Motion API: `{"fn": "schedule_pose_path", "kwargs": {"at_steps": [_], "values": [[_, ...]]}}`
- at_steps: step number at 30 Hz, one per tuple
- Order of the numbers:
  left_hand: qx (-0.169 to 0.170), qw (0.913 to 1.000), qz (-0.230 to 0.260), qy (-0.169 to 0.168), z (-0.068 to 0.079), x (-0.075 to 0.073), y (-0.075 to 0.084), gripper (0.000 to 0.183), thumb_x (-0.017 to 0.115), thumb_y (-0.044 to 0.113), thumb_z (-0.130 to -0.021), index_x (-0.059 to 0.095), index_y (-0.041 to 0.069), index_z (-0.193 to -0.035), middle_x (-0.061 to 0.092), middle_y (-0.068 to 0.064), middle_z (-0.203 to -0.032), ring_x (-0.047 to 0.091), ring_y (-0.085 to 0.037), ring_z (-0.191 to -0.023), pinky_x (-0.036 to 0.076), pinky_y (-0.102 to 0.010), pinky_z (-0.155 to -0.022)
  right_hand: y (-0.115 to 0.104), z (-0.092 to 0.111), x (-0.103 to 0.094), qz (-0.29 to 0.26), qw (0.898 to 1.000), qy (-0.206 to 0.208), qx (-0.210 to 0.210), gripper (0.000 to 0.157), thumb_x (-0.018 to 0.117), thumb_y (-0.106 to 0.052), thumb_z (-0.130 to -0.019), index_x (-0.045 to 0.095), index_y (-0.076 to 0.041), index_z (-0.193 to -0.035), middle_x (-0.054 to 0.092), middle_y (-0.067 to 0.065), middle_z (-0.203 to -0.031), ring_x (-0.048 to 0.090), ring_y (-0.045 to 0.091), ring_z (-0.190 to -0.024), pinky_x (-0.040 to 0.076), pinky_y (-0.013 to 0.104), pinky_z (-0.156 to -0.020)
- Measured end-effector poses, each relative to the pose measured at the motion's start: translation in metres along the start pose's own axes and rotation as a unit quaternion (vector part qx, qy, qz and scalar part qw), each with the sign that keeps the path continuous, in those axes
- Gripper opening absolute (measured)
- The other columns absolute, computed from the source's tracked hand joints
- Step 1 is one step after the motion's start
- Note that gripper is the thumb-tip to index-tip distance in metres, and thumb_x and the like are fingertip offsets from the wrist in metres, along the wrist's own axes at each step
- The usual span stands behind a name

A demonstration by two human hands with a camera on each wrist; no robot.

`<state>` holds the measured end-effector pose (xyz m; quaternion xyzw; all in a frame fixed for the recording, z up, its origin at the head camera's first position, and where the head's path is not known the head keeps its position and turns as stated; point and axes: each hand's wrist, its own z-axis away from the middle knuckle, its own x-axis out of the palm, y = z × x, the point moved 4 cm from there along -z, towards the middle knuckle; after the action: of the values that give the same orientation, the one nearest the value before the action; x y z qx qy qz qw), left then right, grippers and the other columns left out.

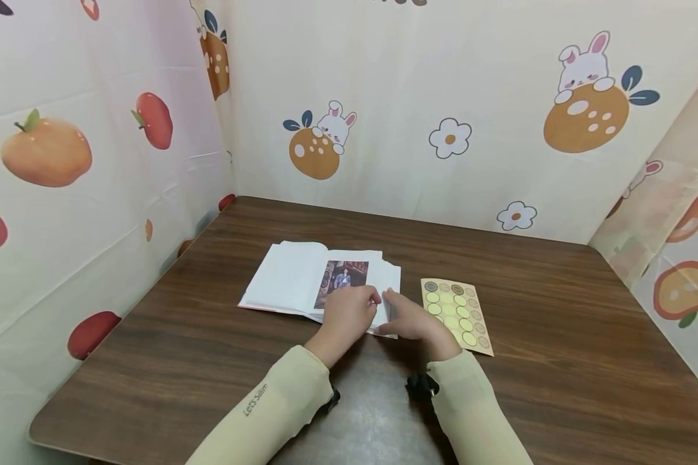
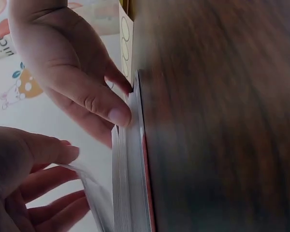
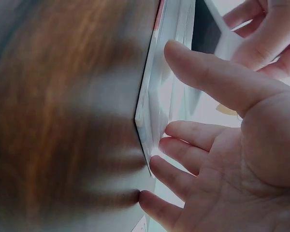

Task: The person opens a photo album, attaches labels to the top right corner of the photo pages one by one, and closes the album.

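An open photo album lies on the table, with a photo of a person on its right-hand page. My left hand is over the lower part of that page. Seen from the left wrist, the left hand pinches the edge of a clear page sheet, lifted off the page stack. My right hand is at the album's right edge. Its thumb and fingers are extended around the corner of the pages, and the thumb touches the page edges in the left wrist view.
Right of the album lies a sheet of round yellow stickers, partly behind the right wrist. The brown wooden table reaches to a printed curtain at the back and the left side.
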<state>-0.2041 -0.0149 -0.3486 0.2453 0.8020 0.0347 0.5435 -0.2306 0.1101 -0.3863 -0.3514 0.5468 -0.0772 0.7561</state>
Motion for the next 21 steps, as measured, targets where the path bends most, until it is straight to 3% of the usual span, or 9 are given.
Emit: {"fn": "schedule_pose_path", "kwargs": {"at_steps": [11, 16, 21], "values": [[0.036, 0.9959, -0.045, -0.070, 0.004, 0.013, 0.004, 0.015, 0.066, 0.009, -0.078, 0.074, 0.021, -0.081, 0.067, 0.007, -0.070, 0.061, -0.014, -0.062, 0.045, -0.028, -0.051, 0.000, -0.001, -0.001, 0.009, 0.999, 0.010, -0.035, 0.075, 0.074, -0.011, -0.075, 0.035, 0.015, -0.134, 0.026, 0.034, -0.141, 0.030, 0.041, -0.130, 0.029, 0.047, -0.104], [0.038, 0.9900, -0.059, -0.122, 0.006, 0.016, 0.005, 0.013, 0.066, 0.016, -0.078, 0.074, 0.021, -0.087, 0.067, 0.006, -0.074, 0.062, -0.018, -0.068, 0.047, -0.031, -0.055, 0.000, -0.001, 0.000, 0.002, 0.999, 0.007, -0.031, 0.075, 0.074, -0.008, -0.075, 0.035, 0.016, -0.134, 0.026, 0.034, -0.141, 0.028, 0.041, -0.131, 0.027, 0.047, -0.105], [0.026, 0.9886, -0.027, -0.145, 0.007, 0.017, 0.004, 0.017, 0.065, 0.021, -0.079, 0.073, 0.020, -0.095, 0.069, 0.001, -0.081, 0.062, -0.022, -0.075, 0.048, -0.033, -0.056, -0.001, 0.001, -0.003, -0.026, 0.999, 0.005, -0.032, 0.073, 0.071, -0.001, -0.070, 0.037, 0.014, -0.133, 0.032, 0.033, -0.139, 0.032, 0.041, -0.129, 0.029, 0.048, -0.104]]}}
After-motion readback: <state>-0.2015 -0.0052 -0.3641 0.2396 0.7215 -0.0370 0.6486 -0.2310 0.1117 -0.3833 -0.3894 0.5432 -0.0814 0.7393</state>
